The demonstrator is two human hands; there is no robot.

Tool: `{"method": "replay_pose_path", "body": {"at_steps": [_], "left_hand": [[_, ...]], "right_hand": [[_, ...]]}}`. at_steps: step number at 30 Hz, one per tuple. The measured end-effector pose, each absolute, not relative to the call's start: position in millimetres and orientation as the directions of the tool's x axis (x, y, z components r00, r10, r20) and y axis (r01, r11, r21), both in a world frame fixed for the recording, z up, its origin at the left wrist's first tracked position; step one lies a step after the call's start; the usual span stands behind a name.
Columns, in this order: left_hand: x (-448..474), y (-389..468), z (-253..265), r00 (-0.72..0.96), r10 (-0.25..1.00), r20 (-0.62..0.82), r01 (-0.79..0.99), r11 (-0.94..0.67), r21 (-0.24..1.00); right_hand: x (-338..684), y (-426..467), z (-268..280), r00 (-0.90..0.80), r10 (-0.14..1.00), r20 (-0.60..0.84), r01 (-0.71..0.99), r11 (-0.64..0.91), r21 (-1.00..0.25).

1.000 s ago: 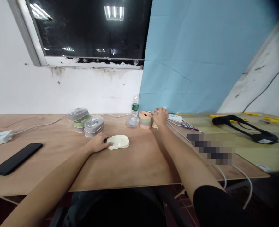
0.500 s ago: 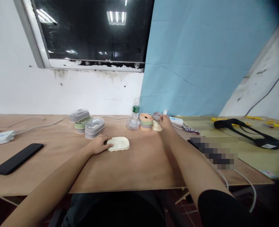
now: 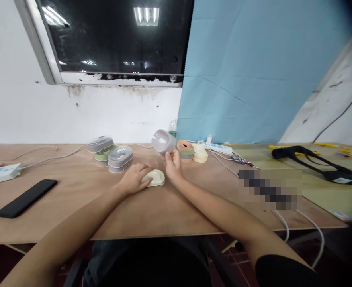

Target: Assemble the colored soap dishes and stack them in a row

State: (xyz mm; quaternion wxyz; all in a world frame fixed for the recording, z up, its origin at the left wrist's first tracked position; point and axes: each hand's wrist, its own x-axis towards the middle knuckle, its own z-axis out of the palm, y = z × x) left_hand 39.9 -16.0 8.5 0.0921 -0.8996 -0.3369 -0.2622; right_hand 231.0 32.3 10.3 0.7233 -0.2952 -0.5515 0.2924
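Note:
My left hand (image 3: 136,178) grips the left end of a shallow cream plastic tray (image 3: 157,177), oval with a wavy rim, low over the table. In my right hand (image 3: 173,164) is a greyish oval plastic box shell (image 3: 163,141), raised and tilted; thumb and fingers pinch its lower edge. Beyond that hand stands a stack of orange, green and grey oval plastic rings (image 3: 185,151). Beside it sits a pile of cream trays (image 3: 200,153). Left of my left hand are a grey lidded box (image 3: 120,158) and a stacked grey and green box (image 3: 100,149).
A plastic bottle (image 3: 173,125) stands at the wall, partly hidden by the raised shell. A black slab (image 3: 26,198) and a white power strip (image 3: 2,174) lie left. Another power strip (image 3: 216,148), cables and a black strap-like frame (image 3: 316,165) lie right.
My right hand has come left and nearer from the stacks at the back, carrying the grey shell. My left hand has shifted slightly right on the cream tray.

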Motion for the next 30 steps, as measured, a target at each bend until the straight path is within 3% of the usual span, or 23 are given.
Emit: {"method": "replay_pose_path", "body": {"at_steps": [2,4,8,12,18,21,23,27,30], "left_hand": [[54.4,-21.5,11.9,0.71,0.505,0.491,0.598,-0.801,-0.04],[63.6,-25.2,13.8,0.686,0.522,0.507,0.622,-0.782,-0.036],[67.0,-29.0,16.0,0.694,0.54,0.476,0.632,-0.774,-0.044],[66.4,-32.4,17.7,0.708,0.538,0.458,0.609,-0.793,-0.009],[47.4,-30.7,13.3,0.719,0.518,0.464,0.601,-0.799,-0.038],[28.7,-26.2,15.0,0.408,0.576,0.708,0.741,-0.662,0.111],[19.5,-23.3,18.8,0.265,0.578,0.772,0.779,-0.601,0.182],[14.0,-18.0,22.5,0.35,0.683,0.641,0.729,-0.629,0.272],[16.4,-14.4,18.8,0.382,0.722,0.578,0.703,-0.632,0.325]], "right_hand": [[205.8,27.8,16.7,0.175,0.874,0.452,-0.432,0.481,-0.763],[196.8,26.6,23.6,0.098,0.949,0.3,-0.629,0.293,-0.72],[205.7,23.2,26.7,0.012,0.996,0.084,-0.771,0.062,-0.634],[212.7,15.8,18.3,-0.105,0.993,0.053,-0.747,-0.044,-0.663],[226.5,6.7,17.1,-0.292,0.945,0.148,-0.71,-0.11,-0.695],[237.1,2.2,20.6,-0.388,0.911,0.142,-0.657,-0.165,-0.735],[240.3,-0.4,22.5,-0.434,0.892,0.124,-0.609,-0.189,-0.77],[239.1,1.4,22.4,-0.458,0.884,0.091,-0.536,-0.194,-0.821],[240.6,11.8,15.9,-0.39,0.92,0.022,-0.362,-0.131,-0.923]]}}
